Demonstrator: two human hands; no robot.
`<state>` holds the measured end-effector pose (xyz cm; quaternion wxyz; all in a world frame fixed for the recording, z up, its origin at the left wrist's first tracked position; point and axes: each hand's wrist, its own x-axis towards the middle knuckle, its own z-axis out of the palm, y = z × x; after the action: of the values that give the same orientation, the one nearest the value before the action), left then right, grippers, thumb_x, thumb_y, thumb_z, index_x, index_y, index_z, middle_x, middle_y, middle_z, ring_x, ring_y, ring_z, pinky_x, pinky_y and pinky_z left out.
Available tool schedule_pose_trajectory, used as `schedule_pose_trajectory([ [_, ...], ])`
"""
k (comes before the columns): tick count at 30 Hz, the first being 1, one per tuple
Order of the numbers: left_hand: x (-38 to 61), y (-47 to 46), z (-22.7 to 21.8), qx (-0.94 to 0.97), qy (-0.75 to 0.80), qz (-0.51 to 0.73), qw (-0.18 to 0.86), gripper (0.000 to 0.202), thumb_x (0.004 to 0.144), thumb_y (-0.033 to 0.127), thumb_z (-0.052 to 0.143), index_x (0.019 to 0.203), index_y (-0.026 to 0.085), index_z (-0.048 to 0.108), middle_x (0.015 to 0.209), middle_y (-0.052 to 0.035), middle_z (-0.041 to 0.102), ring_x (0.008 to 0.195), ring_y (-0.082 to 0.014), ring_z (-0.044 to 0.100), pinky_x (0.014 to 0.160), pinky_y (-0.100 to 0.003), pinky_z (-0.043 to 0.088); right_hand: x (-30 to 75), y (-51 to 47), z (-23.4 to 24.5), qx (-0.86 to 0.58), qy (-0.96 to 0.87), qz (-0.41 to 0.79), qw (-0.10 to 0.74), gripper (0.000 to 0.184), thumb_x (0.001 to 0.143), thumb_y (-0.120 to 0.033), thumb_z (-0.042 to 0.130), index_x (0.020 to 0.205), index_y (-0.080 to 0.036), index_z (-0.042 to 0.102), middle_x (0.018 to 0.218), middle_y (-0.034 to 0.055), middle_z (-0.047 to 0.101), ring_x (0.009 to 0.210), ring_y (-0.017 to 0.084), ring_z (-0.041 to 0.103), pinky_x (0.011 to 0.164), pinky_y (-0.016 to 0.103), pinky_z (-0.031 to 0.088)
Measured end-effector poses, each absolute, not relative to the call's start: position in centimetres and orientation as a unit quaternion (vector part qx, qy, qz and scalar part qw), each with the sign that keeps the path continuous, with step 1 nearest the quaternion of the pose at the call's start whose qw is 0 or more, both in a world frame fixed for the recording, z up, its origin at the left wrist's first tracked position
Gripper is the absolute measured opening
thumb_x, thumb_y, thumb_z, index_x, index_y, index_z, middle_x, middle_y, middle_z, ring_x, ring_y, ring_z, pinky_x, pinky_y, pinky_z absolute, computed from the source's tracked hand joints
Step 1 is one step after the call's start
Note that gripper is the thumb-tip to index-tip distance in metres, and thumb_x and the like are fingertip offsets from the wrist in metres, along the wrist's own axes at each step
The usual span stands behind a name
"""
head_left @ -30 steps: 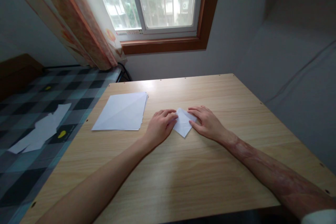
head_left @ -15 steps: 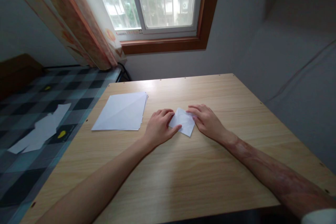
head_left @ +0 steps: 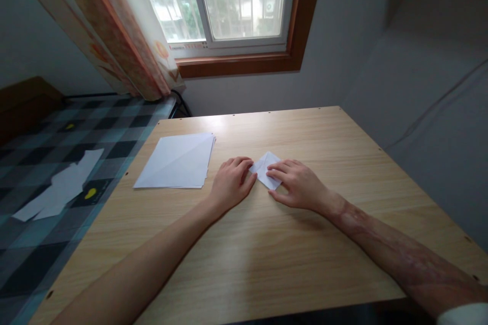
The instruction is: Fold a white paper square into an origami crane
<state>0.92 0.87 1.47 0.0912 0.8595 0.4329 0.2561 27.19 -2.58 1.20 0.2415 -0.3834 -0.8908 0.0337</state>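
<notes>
A small folded white paper [head_left: 265, 166] lies near the middle of the wooden table [head_left: 267, 244]. My left hand [head_left: 232, 183] rests at its left edge, fingers curled with the tips against the paper. My right hand [head_left: 297, 183] lies over the paper's right part, fingers stretched flat and pressing it onto the table. Much of the paper is hidden under my right fingers.
A stack of white sheets [head_left: 176, 161] lies on the table to the left of my hands. Left of the table is a bed with a checked cover [head_left: 57, 152] and loose paper scraps [head_left: 57, 190]. A window and curtain [head_left: 125, 35] are behind, a grey wall to the right.
The folded paper has been turned and shifted slightly away from me. My right hand has slid leftward onto it, covering more of it. My left hand has barely moved.
</notes>
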Motion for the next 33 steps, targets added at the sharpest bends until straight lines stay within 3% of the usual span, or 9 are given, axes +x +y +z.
schedule_pose_trajectory([
  [4, 0.9, 0.9, 1.5, 0.861, 0.426, 0.26, 0.094, 0.021, 0.106, 0.035, 0.063, 0.121, 0.023, 0.072, 0.134, -0.0102, 0.075, 0.12, -0.03, 0.069, 0.108, -0.05, 0.053, 27.3, -2.3, 1.0, -0.406, -0.88, 0.029, 0.244, 0.032, 0.095, -0.02, 0.068, 0.126, -0.025, 0.075, 0.134, 0.0109, 0.079, 0.128, 0.032, 0.072, 0.124, 0.054, 0.047],
  [8, 0.9, 0.8, 1.6, 0.862, 0.427, 0.257, 0.094, 0.021, 0.106, 0.036, 0.063, 0.121, 0.023, 0.07, 0.135, -0.0108, 0.074, 0.121, -0.0305, 0.069, 0.108, -0.05, 0.053, 27.1, -2.3, 0.9, -0.425, -0.873, 0.022, 0.238, 0.031, 0.097, -0.013, 0.062, 0.121, -0.025, 0.077, 0.118, 0.0076, 0.085, 0.109, 0.028, 0.079, 0.13, 0.054, 0.041],
  [10, 0.9, 0.8, 1.6, 0.862, 0.428, 0.257, 0.093, 0.021, 0.106, 0.036, 0.064, 0.122, 0.023, 0.069, 0.135, -0.0109, 0.074, 0.121, -0.0307, 0.069, 0.108, -0.05, 0.053, 27.1, -2.4, 0.9, -0.435, -0.872, 0.023, 0.225, 0.029, 0.1, -0.013, 0.061, 0.12, -0.025, 0.077, 0.115, 0.0079, 0.085, 0.106, 0.028, 0.079, 0.126, 0.052, 0.046],
  [15, 0.9, 0.8, 1.6, 0.862, 0.426, 0.257, 0.1, 0.02, 0.104, 0.036, 0.066, 0.119, 0.023, 0.069, 0.135, -0.0107, 0.074, 0.122, -0.031, 0.069, 0.109, -0.05, 0.052, 27.4, -2.4, 0.5, -0.464, -0.855, 0.043, 0.228, 0.03, 0.103, -0.011, 0.058, 0.122, -0.025, 0.076, 0.135, 0.0116, 0.079, 0.12, 0.03, 0.075, 0.101, 0.042, 0.06],
  [20, 0.9, 0.8, 1.6, 0.859, 0.426, 0.265, 0.102, 0.022, 0.105, 0.035, 0.064, 0.123, 0.023, 0.067, 0.136, -0.0107, 0.074, 0.122, -0.0309, 0.07, 0.11, -0.05, 0.052, 27.4, -2.4, 0.5, -0.506, -0.803, 0.073, 0.306, 0.015, 0.108, -0.022, 0.057, 0.104, -0.024, 0.071, 0.109, 0.0121, 0.081, 0.101, 0.03, 0.077, 0.089, 0.041, 0.061],
  [23, 0.9, 0.7, 1.6, 0.855, 0.43, 0.273, 0.097, 0.032, 0.104, 0.038, 0.066, 0.131, 0.022, 0.065, 0.138, -0.0124, 0.073, 0.125, -0.0324, 0.07, 0.112, -0.051, 0.052, 27.5, -2.4, 0.4, -0.524, -0.701, 0.194, 0.444, 0.013, 0.111, -0.038, 0.057, 0.111, -0.027, 0.065, 0.102, 0.0082, 0.081, 0.086, 0.027, 0.078, 0.075, 0.036, 0.061],
  [26, 0.8, 0.7, 1.7, 0.847, 0.428, 0.292, 0.116, 0.04, 0.103, 0.042, 0.069, 0.137, 0.021, 0.062, 0.139, -0.0142, 0.073, 0.128, -0.0338, 0.069, 0.115, -0.053, 0.051, 27.6, -2.0, 0.2, -0.489, -0.588, 0.348, 0.542, 0.026, 0.108, -0.053, 0.061, 0.119, -0.03, 0.055, 0.095, 0.003, 0.082, 0.078, 0.024, 0.078, 0.066, 0.032, 0.059],
  [30, 0.6, 0.9, 1.9, 0.807, 0.409, 0.344, 0.249, 0.041, 0.103, 0.043, 0.071, 0.137, 0.022, 0.062, 0.137, -0.0141, 0.075, 0.124, -0.03, 0.073, 0.111, -0.052, 0.056, 27.6, -1.1, -0.1, -0.455, -0.53, 0.463, 0.545, 0.047, 0.097, -0.061, 0.071, 0.125, -0.03, 0.05, 0.081, -0.0018, 0.079, 0.064, 0.021, 0.072, 0.06, 0.03, 0.056],
  [33, 0.5, 1.2, 1.8, 0.756, 0.368, 0.369, 0.397, 0.042, 0.104, 0.044, 0.07, 0.139, 0.022, 0.06, 0.132, -0.0135, 0.078, 0.115, -0.0252, 0.077, 0.102, -0.045, 0.062, 27.5, -0.7, -0.5, -0.45, -0.555, 0.477, 0.512, 0.051, 0.096, -0.06, 0.072, 0.129, -0.027, 0.052, 0.081, -0.0001, 0.08, 0.074, 0.023, 0.076, 0.069, 0.034, 0.061],
])
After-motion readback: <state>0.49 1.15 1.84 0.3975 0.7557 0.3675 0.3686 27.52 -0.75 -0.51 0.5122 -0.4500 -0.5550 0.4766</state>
